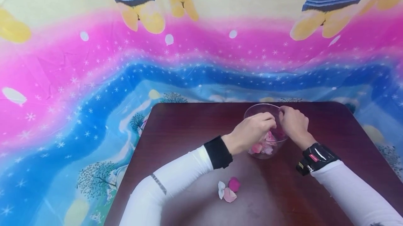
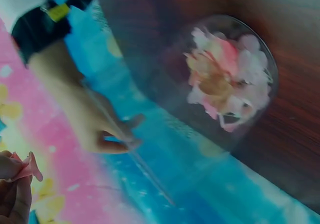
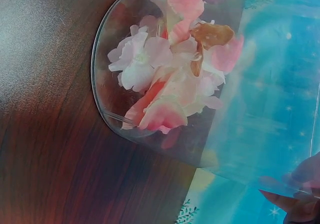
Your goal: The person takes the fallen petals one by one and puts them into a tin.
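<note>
A clear round container stands on the table, tilting slightly, with pink, white and brownish petals heaped at its bottom. My left hand is over the container's mouth; in the left wrist view its fingers pinch a pink petal. At the far right side of the rim, my right hand grips the container wall between thumb and fingers, also seen across the rim in the left wrist view.
Nearer the front of the dark wooden table lie a magenta petal, a pale pink petal and a white petal. A colourful printed cloth hangs behind the table's back edge.
</note>
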### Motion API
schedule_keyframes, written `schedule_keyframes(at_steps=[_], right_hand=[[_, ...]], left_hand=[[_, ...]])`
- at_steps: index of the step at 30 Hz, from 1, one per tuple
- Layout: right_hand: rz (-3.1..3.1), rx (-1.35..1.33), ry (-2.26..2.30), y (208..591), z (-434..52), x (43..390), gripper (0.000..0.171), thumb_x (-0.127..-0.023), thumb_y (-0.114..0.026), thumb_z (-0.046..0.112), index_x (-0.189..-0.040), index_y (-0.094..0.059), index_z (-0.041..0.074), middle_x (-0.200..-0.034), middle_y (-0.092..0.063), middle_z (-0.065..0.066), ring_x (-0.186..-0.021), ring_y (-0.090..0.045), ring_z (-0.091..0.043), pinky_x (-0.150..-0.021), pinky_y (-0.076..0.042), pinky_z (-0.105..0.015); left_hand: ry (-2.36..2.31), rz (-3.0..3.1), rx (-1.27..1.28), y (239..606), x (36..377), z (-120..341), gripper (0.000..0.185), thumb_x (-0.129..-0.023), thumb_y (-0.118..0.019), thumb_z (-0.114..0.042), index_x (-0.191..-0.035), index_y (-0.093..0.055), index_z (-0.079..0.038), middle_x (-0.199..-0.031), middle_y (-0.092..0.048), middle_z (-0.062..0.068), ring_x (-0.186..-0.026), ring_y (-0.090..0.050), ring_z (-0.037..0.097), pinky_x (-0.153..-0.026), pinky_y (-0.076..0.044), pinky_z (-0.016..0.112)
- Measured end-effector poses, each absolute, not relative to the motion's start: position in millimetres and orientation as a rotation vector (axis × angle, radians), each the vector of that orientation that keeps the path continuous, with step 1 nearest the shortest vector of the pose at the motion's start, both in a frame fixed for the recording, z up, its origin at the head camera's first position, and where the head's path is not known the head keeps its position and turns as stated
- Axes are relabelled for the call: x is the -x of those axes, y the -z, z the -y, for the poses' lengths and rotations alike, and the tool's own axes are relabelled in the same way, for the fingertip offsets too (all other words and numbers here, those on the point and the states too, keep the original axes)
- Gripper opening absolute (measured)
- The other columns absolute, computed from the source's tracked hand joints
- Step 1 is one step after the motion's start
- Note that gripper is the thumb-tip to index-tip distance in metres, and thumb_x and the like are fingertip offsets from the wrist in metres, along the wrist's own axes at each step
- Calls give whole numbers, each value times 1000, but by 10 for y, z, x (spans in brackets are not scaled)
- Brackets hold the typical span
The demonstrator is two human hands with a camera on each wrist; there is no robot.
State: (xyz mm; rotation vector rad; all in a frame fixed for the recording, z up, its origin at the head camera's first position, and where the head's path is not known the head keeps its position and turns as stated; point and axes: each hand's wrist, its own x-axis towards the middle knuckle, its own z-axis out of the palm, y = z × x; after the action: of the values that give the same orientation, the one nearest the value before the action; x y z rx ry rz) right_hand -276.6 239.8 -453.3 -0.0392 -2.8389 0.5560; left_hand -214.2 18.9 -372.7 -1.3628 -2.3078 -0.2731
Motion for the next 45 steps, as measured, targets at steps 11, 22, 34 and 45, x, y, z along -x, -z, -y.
schedule_keyframes(at_steps=[11, 22, 34, 45], right_hand=[[2884, 38, -552, 4535, -2356, 2773, 31, -101, -51, 20, -123, -66, 4, -101, -71, -29, -79, -66, -48, -53, -45, -51], [2862, 28, -546, 4537, -2364, 2777, 31, -100, -49, 19, -120, -67, 4, -99, -71, -29, -77, -66, -47, -50, -43, -50], [2865, 38, -543, 4530, -2388, 2773, 30, -100, -50, 20, -119, -67, 5, -96, -71, -28, -77, -66, -47, -50, -43, -49], [2842, 40, -541, 4552, -2413, 2787, 29, -99, -50, 20, -118, -68, 6, -94, -72, -27, -77, -66, -48, -51, -42, -51]], left_hand=[[-159, 2899, 1203, 3998, 2420, -288, 82, -93, -33, -80, -161, -6, -43, -172, -13, -5, -161, -5, 20, -131, -10, 42], [-103, 2952, 1190, 4126, 2388, -198, 84, -91, -32, -84, -159, 2, -48, -173, -4, -4, -161, 1, 22, -130, -8, 46], [-150, 2891, 1204, 4228, 2325, -111, 83, -91, -34, -83, -160, -7, -46, -172, -11, -3, -161, -5, 22, -130, -12, 46], [-75, 2882, 1221, 4252, 2264, -2, 83, -91, -35, -81, -161, -5, -46, -173, -10, -2, -161, -4, 23, -130, -13, 48]])
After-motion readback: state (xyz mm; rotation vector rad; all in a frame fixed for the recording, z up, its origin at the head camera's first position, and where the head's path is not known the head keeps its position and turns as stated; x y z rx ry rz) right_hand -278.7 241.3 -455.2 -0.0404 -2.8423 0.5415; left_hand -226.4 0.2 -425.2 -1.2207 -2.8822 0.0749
